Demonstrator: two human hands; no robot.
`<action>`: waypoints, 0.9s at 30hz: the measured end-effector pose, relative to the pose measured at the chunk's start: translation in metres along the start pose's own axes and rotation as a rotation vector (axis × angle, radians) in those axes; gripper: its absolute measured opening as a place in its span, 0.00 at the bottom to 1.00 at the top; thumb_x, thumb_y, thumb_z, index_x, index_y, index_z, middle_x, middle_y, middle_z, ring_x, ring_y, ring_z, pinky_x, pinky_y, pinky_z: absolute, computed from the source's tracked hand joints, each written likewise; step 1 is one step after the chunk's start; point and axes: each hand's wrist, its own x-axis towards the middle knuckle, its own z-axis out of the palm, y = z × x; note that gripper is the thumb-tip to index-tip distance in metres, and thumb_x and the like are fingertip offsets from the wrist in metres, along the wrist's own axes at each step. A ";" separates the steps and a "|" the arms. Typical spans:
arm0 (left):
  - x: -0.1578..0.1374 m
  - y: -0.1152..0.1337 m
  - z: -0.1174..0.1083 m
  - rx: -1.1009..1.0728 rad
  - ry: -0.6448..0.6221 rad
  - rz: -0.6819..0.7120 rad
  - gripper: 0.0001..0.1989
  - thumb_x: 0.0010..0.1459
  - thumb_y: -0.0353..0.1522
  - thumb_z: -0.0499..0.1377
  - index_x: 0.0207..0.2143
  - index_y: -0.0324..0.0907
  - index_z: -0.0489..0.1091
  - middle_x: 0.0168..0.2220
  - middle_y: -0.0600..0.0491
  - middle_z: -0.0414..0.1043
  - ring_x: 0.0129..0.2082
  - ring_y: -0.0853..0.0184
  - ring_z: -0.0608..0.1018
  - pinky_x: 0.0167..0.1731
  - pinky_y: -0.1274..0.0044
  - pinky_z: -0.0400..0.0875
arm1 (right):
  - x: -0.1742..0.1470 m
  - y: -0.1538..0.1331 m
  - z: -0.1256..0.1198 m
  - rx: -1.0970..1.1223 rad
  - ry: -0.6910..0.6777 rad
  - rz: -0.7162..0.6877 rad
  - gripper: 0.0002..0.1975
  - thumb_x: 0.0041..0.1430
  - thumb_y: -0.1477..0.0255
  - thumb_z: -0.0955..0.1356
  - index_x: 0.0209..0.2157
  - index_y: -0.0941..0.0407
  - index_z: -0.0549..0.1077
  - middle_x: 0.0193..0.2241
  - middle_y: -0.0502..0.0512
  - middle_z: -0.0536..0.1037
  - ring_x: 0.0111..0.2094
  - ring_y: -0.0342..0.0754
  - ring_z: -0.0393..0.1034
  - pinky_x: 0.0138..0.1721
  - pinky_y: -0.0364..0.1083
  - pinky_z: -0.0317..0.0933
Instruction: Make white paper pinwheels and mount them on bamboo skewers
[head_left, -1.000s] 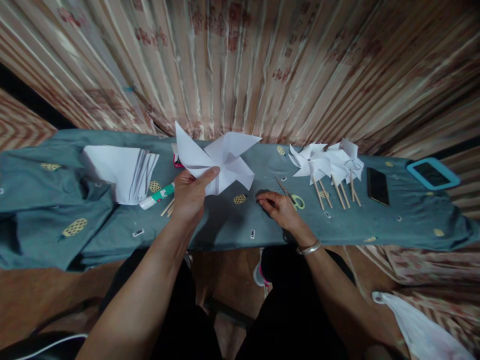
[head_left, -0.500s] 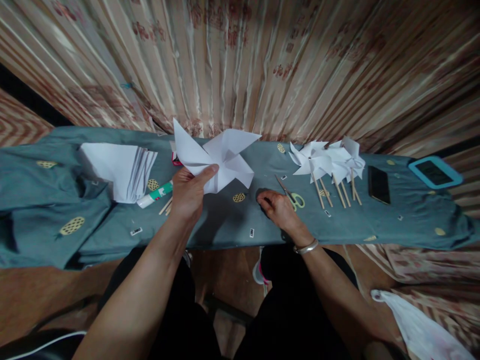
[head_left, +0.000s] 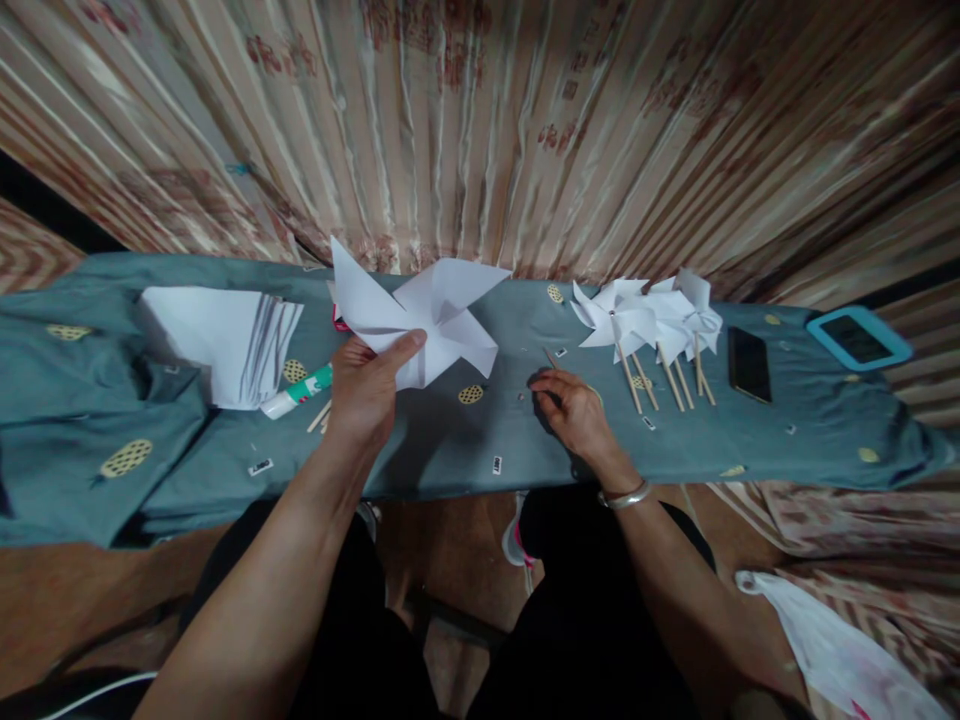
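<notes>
My left hand [head_left: 366,385] is closed around a white paper pinwheel [head_left: 442,325], its thumb pressed near the centre and its blades fanned out above the table. My right hand [head_left: 571,408] rests low over the cloth with curled fingers slightly apart, and nothing shows between them. A tiny object [head_left: 521,397] lies on the cloth just left of its fingertips, too small to name. The scissors [head_left: 550,357] are mostly hidden beneath this hand. To its right lie several finished pinwheels [head_left: 616,312] on wooden sticks.
A stack of white paper [head_left: 217,340] sits at the left, with a green-and-white glue stick [head_left: 296,392] and wooden sticks [head_left: 319,416] near my left wrist. Farther right are a black phone [head_left: 749,365] and a blue-framed device [head_left: 859,338]. A curtain [head_left: 450,150] hangs behind the table.
My right hand has shifted right, over the scissors, uncovering the tiny object on the cloth. The left hand still holds the pinwheel. The whole view has shifted slightly.
</notes>
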 end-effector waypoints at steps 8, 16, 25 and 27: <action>-0.003 -0.002 0.001 0.015 -0.042 -0.011 0.11 0.38 0.31 0.72 0.27 0.42 0.77 0.27 0.54 0.80 0.29 0.64 0.80 0.31 0.75 0.74 | 0.003 -0.021 0.005 -0.064 -0.095 0.042 0.06 0.60 0.70 0.67 0.35 0.54 0.77 0.31 0.55 0.81 0.34 0.51 0.76 0.39 0.47 0.66; -0.002 -0.006 0.000 -0.008 -0.045 -0.043 0.09 0.38 0.30 0.72 0.25 0.41 0.77 0.25 0.54 0.79 0.24 0.69 0.77 0.26 0.77 0.72 | 0.001 -0.026 0.008 -0.220 -0.148 -0.007 0.09 0.58 0.77 0.64 0.36 0.56 0.76 0.34 0.59 0.81 0.35 0.54 0.76 0.38 0.48 0.65; -0.003 -0.009 0.002 -0.010 -0.058 -0.026 0.11 0.38 0.32 0.71 0.27 0.38 0.77 0.25 0.55 0.78 0.24 0.69 0.76 0.30 0.76 0.70 | 0.002 -0.061 -0.014 0.033 -0.028 0.024 0.07 0.60 0.75 0.64 0.33 0.54 0.74 0.30 0.54 0.79 0.34 0.49 0.74 0.39 0.47 0.66; -0.004 -0.009 0.004 -0.018 -0.068 -0.019 0.10 0.38 0.31 0.71 0.26 0.38 0.77 0.25 0.55 0.78 0.24 0.69 0.75 0.29 0.76 0.70 | 0.000 -0.080 -0.025 0.225 0.119 -0.011 0.05 0.61 0.71 0.65 0.34 0.53 0.74 0.34 0.52 0.78 0.38 0.48 0.74 0.43 0.48 0.67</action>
